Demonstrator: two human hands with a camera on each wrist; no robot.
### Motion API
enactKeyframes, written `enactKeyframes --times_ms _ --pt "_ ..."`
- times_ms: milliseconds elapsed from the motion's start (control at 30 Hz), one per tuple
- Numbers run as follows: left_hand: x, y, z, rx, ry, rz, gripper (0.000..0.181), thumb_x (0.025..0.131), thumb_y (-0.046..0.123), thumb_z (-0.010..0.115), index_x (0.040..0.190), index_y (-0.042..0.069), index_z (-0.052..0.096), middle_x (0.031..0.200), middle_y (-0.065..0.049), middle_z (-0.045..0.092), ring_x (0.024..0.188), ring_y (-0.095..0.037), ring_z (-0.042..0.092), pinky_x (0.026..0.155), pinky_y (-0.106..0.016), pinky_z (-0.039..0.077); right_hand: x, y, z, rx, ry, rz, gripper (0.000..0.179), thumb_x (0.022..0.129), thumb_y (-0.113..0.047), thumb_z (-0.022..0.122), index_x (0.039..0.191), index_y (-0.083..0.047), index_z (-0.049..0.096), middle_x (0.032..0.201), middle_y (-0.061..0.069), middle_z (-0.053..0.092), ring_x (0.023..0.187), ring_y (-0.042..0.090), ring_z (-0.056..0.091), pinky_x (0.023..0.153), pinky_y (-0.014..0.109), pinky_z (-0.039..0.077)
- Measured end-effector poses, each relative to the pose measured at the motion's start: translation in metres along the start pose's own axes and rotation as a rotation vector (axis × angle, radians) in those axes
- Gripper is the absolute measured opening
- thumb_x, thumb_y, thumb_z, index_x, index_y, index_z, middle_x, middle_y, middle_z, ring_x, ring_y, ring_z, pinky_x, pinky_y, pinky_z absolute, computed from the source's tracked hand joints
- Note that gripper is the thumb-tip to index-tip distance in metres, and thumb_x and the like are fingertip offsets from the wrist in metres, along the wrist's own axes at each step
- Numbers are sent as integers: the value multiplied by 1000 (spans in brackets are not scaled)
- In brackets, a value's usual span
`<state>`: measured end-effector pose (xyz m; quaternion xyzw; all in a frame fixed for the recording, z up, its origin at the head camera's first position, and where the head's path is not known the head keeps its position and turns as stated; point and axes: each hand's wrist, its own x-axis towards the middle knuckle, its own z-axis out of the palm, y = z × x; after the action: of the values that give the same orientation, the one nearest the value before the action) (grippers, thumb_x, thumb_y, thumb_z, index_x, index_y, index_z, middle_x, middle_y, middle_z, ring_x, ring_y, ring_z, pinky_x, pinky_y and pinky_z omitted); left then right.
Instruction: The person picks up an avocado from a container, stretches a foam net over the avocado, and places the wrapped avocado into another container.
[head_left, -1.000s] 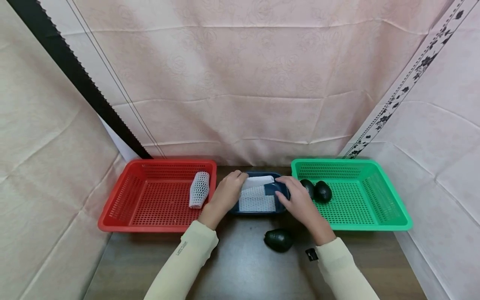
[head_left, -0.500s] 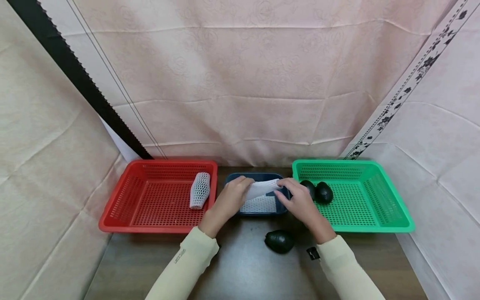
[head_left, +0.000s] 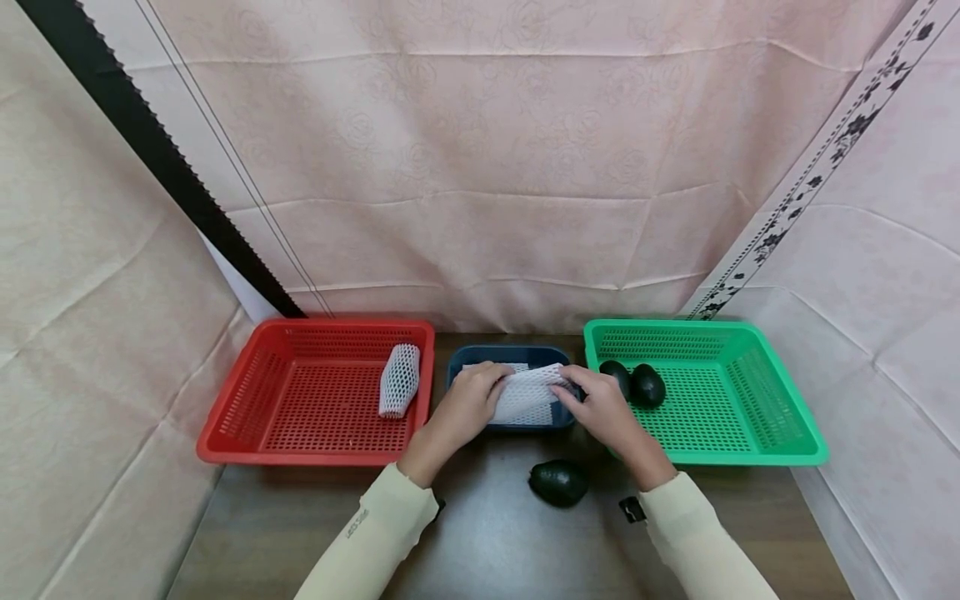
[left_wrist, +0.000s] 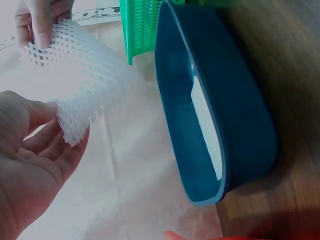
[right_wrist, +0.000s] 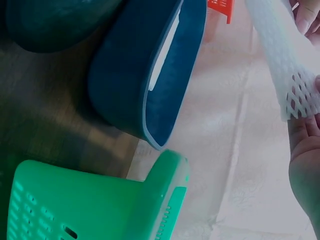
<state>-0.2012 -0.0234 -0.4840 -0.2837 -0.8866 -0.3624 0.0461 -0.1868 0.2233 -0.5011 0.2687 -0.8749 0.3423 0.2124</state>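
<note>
Between my two hands is a white foam net sleeve (head_left: 529,393), held flat above the dark blue bin (head_left: 517,352). My left hand (head_left: 471,400) pinches its left end between thumb and fingers. The other end is pinched by my right hand (head_left: 602,407), clearer in the left wrist view, where the sleeve (left_wrist: 87,75) hangs apart from the bin (left_wrist: 245,115). More white netting (left_wrist: 205,127) lies inside the bin. A dark green avocado (head_left: 558,483) lies on the table in front of the bin, between my forearms.
Left of the bin stands a red basket (head_left: 300,458) with one white netted piece (head_left: 400,381) inside; its contents are hidden. At right, a green basket (head_left: 750,458) holds two avocados (head_left: 647,386) near its left wall. Patterned cloth (head_left: 480,167) hangs behind.
The foam net sleeve has come up out of the bin and now spreads flatter between both hands. My left hand has shifted slightly right and toward me. The loose avocado has stayed put.
</note>
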Motion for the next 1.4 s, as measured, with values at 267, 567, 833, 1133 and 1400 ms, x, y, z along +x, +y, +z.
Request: enactKeyframes --times_ms 267,567,833,1133,1400 --pt "-4 12 3 129 48 67 33 102 21 66 132 6 67 127 -9 69 114 -23 65 100 -40 57 0 -8 -2 -59 -42 -9 23 88 -6 81 109 -3 73 102 11 77 87 21 75 76 36 63" --pt "-2 20 13 159 132 198 28 100 19 69 125 7 69 118 -8 72 105 -20 69 97 -34 58 3 -16 -4 -48 -50 -78 25 89 -8 80 112 -3 72 104 11 77 90 21 75 78 36 63" --pt "-4 21 14 84 173 154 26 102 16 66 125 6 69 116 -9 72 101 -19 71 95 -35 59 -1 -12 -8 -37 -65 -92 32 86 -6 82 116 -1 69 107 13 76 87 21 75 74 36 63" --pt "-1 15 9 -45 275 70 18 102 13 64 117 5 71 112 -10 73 97 -20 70 90 -33 60 -9 -10 -8 -37 -162 -3 21 92 -12 78 110 -7 70 99 4 76 81 10 70 74 29 63" --pt "2 10 1 -105 336 27 16 100 8 66 113 2 73 107 -12 74 94 -23 70 89 -36 61 -19 -4 -4 -1 -183 29 15 92 -12 78 105 -12 71 98 0 76 82 6 69 75 26 62"
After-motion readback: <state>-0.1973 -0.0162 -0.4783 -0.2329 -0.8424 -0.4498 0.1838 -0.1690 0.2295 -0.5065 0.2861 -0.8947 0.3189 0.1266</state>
